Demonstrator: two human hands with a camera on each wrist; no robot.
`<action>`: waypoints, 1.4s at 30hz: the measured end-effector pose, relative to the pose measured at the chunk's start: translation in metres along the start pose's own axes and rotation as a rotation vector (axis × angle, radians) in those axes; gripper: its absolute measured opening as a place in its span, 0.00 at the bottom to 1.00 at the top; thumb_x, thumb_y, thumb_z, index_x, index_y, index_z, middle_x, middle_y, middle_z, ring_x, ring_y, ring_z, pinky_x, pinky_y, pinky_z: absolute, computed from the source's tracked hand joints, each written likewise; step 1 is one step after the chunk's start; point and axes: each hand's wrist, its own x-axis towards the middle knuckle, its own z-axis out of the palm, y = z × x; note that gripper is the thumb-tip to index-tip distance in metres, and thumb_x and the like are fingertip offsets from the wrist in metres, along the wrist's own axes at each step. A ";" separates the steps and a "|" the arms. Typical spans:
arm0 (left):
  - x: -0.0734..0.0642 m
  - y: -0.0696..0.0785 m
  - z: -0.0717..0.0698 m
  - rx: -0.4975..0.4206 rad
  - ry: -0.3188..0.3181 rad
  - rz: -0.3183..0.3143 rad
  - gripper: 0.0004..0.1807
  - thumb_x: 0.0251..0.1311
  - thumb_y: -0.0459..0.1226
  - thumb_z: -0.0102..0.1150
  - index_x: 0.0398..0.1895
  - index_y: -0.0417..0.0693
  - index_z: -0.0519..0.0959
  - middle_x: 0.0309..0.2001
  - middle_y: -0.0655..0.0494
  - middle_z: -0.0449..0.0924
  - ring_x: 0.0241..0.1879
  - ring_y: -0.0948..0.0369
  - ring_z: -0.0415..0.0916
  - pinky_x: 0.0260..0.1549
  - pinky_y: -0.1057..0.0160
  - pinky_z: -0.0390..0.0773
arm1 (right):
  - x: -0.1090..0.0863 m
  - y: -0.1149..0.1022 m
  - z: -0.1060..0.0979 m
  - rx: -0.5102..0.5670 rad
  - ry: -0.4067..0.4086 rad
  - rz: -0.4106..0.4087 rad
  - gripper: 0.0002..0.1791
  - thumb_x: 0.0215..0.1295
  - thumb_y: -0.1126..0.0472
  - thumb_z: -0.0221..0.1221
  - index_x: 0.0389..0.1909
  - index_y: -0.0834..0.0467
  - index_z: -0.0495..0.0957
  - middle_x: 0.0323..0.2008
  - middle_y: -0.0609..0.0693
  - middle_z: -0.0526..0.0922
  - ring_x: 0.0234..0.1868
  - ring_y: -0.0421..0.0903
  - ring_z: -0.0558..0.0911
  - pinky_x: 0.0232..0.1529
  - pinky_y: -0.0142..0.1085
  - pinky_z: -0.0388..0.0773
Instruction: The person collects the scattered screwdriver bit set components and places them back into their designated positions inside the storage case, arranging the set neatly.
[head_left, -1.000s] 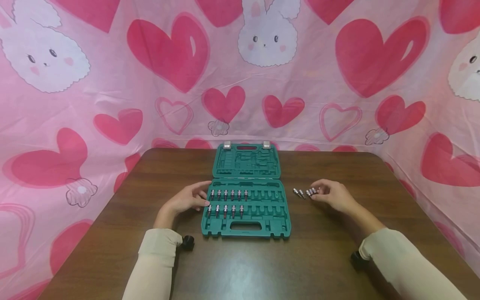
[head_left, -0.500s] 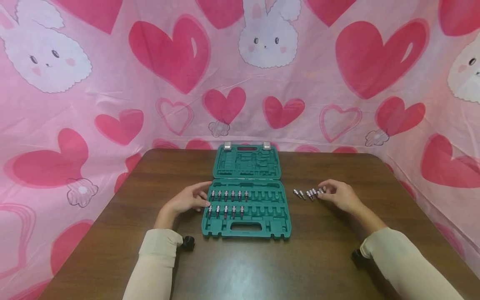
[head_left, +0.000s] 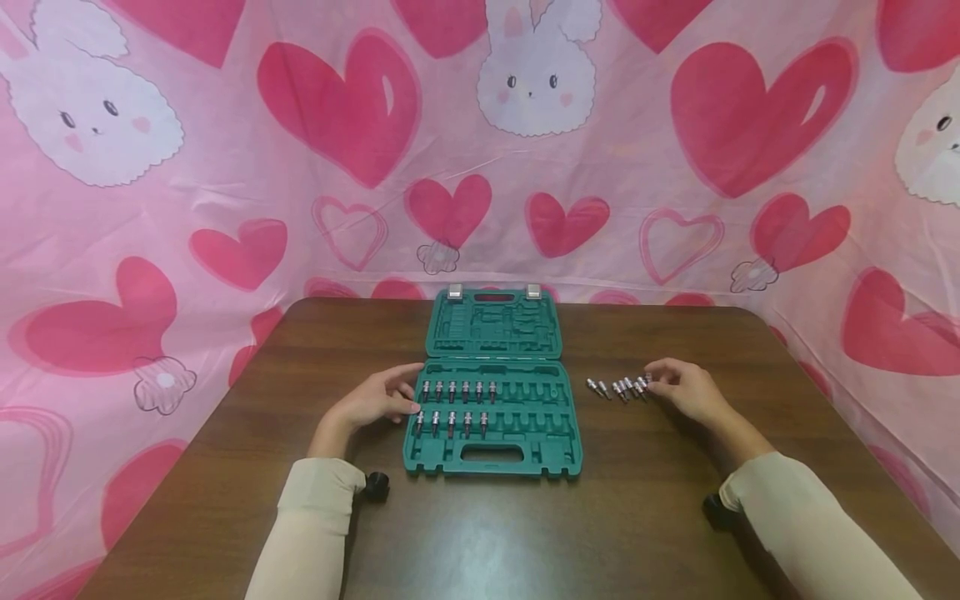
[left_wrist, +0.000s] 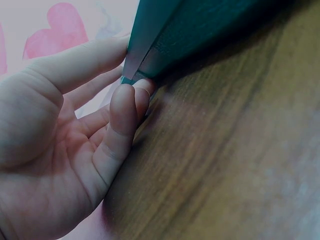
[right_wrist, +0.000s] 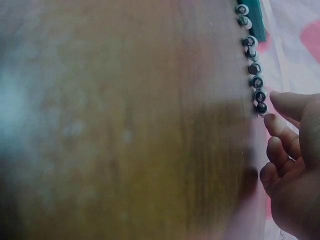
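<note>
A green socket case (head_left: 566, 442) lies open on the table, its lower half holding two rows of chrome bit sockets (head_left: 451, 423) on the left side. My left hand (head_left: 378, 395) rests along the case's left edge. In the left wrist view its forefinger and thumb tips meet the case's corner (left_wrist: 150, 55). To the right of the case, several loose bit sockets (head_left: 600, 387) lie in an uneven row. At the row's right end my right hand (head_left: 686, 392) has thumb and forefinger around the last bit socket (right_wrist: 261, 107), which the fingers partly hide in the head view.
The brown wooden table (head_left: 525, 542) has its far edge just behind the raised lid (head_left: 492, 321), which has two pale latches (head_left: 533, 291). A pink curtain (head_left: 525, 167) with hearts and rabbits surrounds the table's back and sides.
My right hand has slid rightward along the loose bit sockets, uncovering more of them. My left hand has stayed at the case's edge.
</note>
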 end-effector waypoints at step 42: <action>0.000 0.002 0.000 -0.002 -0.001 -0.002 0.39 0.58 0.35 0.67 0.73 0.53 0.62 0.40 0.45 0.78 0.35 0.50 0.78 0.36 0.56 0.81 | 0.007 0.002 0.003 -0.010 -0.026 0.073 0.14 0.59 0.68 0.65 0.45 0.66 0.80 0.25 0.50 0.78 0.25 0.46 0.73 0.27 0.39 0.68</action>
